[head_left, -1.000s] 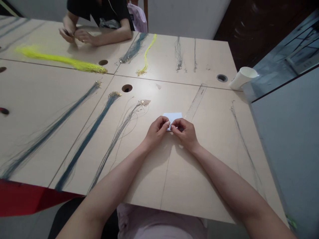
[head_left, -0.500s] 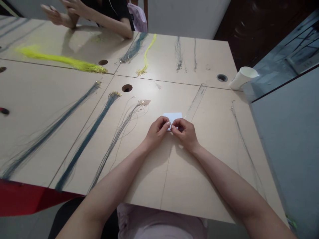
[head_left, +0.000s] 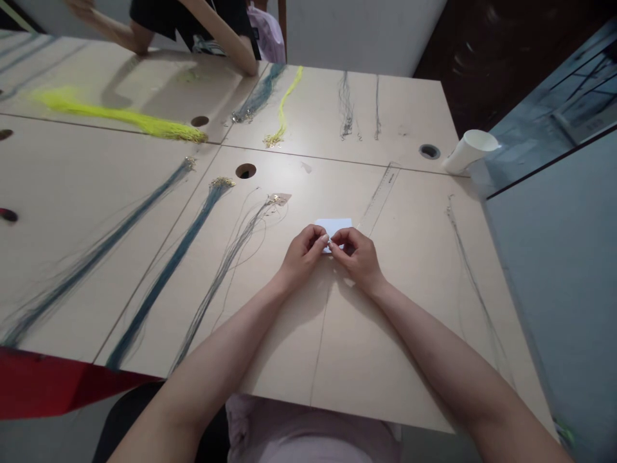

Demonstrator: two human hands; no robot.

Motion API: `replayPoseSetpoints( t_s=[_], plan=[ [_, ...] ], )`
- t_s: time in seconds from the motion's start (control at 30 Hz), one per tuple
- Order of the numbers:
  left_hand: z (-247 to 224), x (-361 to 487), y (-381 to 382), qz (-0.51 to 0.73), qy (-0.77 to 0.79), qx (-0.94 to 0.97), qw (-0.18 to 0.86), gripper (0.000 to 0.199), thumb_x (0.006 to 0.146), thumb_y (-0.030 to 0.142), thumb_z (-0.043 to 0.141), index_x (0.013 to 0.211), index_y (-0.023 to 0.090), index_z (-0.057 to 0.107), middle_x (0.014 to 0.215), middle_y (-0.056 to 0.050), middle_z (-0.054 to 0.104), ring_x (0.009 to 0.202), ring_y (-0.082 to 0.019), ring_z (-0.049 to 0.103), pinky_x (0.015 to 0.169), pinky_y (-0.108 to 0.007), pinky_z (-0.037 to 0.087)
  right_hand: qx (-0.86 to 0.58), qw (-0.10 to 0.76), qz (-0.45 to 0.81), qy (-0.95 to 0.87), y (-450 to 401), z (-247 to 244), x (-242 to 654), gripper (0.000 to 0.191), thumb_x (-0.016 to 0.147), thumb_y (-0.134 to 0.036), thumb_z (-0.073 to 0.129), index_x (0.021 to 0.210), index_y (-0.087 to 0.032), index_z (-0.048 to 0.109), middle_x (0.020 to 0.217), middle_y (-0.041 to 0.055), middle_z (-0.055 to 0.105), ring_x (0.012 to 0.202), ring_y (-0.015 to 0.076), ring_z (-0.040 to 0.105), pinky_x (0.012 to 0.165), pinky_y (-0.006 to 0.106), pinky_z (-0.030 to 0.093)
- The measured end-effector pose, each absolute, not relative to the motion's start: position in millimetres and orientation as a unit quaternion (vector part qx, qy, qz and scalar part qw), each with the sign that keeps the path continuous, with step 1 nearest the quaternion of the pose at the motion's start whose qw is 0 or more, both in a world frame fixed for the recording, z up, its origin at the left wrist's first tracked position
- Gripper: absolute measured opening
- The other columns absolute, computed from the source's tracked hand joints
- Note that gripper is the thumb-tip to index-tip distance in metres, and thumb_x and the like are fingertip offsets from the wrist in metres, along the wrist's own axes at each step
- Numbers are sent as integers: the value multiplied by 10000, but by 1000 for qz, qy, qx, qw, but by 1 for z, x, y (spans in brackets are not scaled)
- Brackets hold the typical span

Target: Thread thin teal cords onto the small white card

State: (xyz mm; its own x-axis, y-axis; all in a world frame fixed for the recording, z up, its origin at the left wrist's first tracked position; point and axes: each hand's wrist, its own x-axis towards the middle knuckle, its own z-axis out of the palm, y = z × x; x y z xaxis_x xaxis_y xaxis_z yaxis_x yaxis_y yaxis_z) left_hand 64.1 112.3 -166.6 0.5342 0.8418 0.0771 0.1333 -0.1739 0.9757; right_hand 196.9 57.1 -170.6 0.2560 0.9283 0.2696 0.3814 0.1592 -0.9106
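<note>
My left hand point(head_left: 307, 252) and my right hand point(head_left: 357, 256) meet fingertip to fingertip over a small white card point(head_left: 340, 224) on the table. Both are closed in a pinch. Whatever lies between the fingertips is tiny and pale, too small to name. A thin dark line point(head_left: 321, 344) runs from below my hands to the table's near edge; whether it joins what I pinch cannot be made out. Just beyond my right hand lies a clear ruler point(head_left: 382, 193). Left of my hands is a loose bundle of grey lines point(head_left: 226, 257) with small gold hook-like ends on a brown scrap point(head_left: 284, 199).
Two blue-green line bundles point(head_left: 180, 246) point(head_left: 116, 228) with gold ends lie further left. Beyond are a yellow bundle point(head_left: 130, 119) and more lines point(head_left: 346, 106). A white paper cup point(head_left: 467, 153) stands at the far right corner. Across the table sits another person point(head_left: 193, 26).
The other person's hands have risen toward the top edge of the view. My own hands stay over the card, with only a slight shift at the fingertips.
</note>
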Motion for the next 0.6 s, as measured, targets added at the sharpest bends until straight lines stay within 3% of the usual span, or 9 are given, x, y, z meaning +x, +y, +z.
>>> replayPoseSetpoints(
  t_s=[0.6],
  plan=[
    [-168, 63, 112, 327, 362, 682, 545, 178, 816, 347, 478, 801, 170, 475, 731, 11, 471, 666, -101, 446, 618, -222, 384, -611, 512, 197, -570, 55, -170, 194, 28, 743, -201, 533, 721, -201, 550, 675, -8, 584, 593, 122, 512, 566, 251, 420]
  ],
)
